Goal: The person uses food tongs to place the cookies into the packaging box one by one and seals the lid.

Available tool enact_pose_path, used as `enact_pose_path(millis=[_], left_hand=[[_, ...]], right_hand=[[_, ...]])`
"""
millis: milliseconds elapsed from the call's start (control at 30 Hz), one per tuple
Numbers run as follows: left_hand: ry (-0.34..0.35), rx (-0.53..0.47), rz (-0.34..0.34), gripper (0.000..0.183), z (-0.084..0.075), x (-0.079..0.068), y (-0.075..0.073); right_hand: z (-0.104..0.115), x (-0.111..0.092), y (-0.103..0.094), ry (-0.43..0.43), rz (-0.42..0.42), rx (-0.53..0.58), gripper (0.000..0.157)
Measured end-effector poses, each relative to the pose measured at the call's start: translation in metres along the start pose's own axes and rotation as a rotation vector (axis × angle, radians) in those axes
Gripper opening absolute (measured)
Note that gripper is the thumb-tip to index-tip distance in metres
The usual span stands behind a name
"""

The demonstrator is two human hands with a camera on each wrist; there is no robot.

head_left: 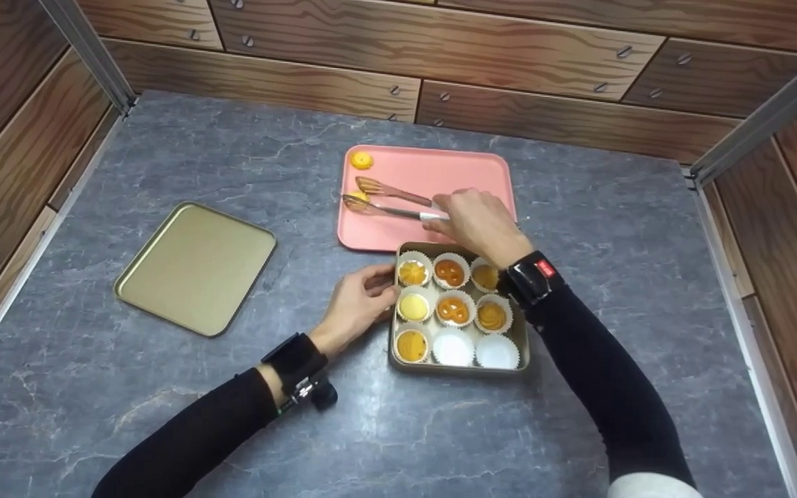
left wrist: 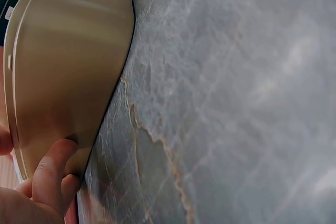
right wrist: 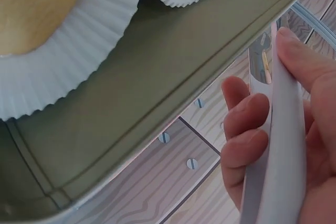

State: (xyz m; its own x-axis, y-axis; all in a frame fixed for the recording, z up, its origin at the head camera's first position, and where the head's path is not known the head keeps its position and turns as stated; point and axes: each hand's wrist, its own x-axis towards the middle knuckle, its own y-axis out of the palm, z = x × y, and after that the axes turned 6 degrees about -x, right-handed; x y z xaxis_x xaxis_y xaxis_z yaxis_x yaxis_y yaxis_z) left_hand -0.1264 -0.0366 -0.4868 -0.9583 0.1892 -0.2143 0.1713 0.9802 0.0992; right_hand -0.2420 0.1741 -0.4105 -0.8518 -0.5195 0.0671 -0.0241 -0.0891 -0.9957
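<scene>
My right hand (head_left: pixel 478 221) grips a pair of food tongs (head_left: pixel 398 211) by their white handles, over the pink tray (head_left: pixel 440 166). The tongs' metal ends are spread, and a small yellow pastry (head_left: pixel 357 200) shows at the nearer end. Another yellow pastry (head_left: pixel 361 160) lies in the tray's far left corner. My left hand (head_left: pixel 357 304) holds the left wall of a gold tin box (head_left: pixel 459 369); in the left wrist view fingers (left wrist: pixel 50 169) press its outside, with the thumb at the rim. Pastries in white paper cups fill most of the box, and two front cups (head_left: pixel 452 347) are empty.
A gold tin lid (head_left: pixel 198 270) lies on the grey marbled table (head_left: pixel 301 429), left of the box. Wood-patterned panels (head_left: pixel 343 41) stand along the back and both sides. The tray sits just behind the box.
</scene>
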Motion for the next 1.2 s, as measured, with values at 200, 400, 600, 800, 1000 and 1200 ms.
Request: enact_pose_path(millis=[200,400,600,800,1000,1200], left_hand=[[-0.013,0.007,0.001,0.055,0.000,0.000,0.000],[-0.019,0.012,0.001,0.056,-0.001,-0.001,0.000],[-0.023,0.024,-0.001,0.056,0.000,-0.001,-0.001],[-0.012,0.032,-0.004,0.055,0.000,0.000,-0.001],[-0.028,0.014,0.001,0.056,-0.001,-0.001,0.000],[-0.023,0.007,-0.001,0.056,-0.001,-0.001,0.000]], right_hand=[[-0.002,-0.004,-0.002,-0.009,-0.019,0.021,0.031],[-0.006,-0.014,-0.007,-0.015,-0.033,0.033,0.034],[-0.011,-0.029,-0.012,-0.015,-0.066,0.100,0.028],[-0.019,-0.041,-0.016,0.003,-0.077,0.119,0.027],[-0.027,-0.058,-0.018,0.013,-0.100,0.111,0.025],[-0.031,-0.079,-0.021,-0.008,-0.157,0.107,0.025]])
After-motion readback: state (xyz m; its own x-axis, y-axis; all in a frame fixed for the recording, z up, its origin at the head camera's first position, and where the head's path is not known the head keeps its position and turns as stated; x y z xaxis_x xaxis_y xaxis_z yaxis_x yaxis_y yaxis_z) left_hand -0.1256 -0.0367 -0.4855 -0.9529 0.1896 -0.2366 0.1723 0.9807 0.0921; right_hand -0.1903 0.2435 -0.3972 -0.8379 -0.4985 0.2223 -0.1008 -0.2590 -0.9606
